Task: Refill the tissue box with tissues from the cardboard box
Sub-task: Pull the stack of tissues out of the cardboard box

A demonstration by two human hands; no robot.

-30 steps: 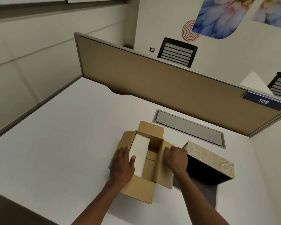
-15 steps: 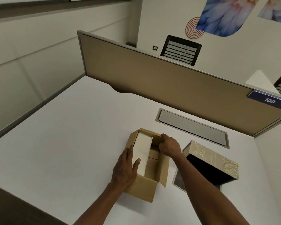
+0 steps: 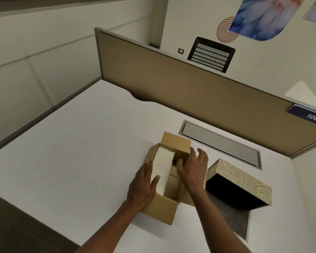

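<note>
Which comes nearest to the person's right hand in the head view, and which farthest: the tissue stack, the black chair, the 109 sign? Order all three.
Measured from the right hand:
1. Tissue stack, just to its left inside the cardboard box.
2. 109 sign, on the divider, far right.
3. Black chair, behind the divider.

The cardboard box [image 3: 164, 207] is plain tan-brown, unprinted. The tissues [image 3: 163, 165] inside it are off-white. To the right of the cardboard box, the tissue box [image 3: 244, 181] is pale gold-beige with an embossed floral scroll pattern and fine dotted stripes; its interior is black. The desk [image 3: 71, 152] under the cardboard box is matte white. Behind the cardboard box, the cable tray cover [image 3: 221, 143] is light grey and the partition [image 3: 190, 92] is khaki with a grey frame. The number plate [image 3: 310, 115] is navy with white digits.
</note>
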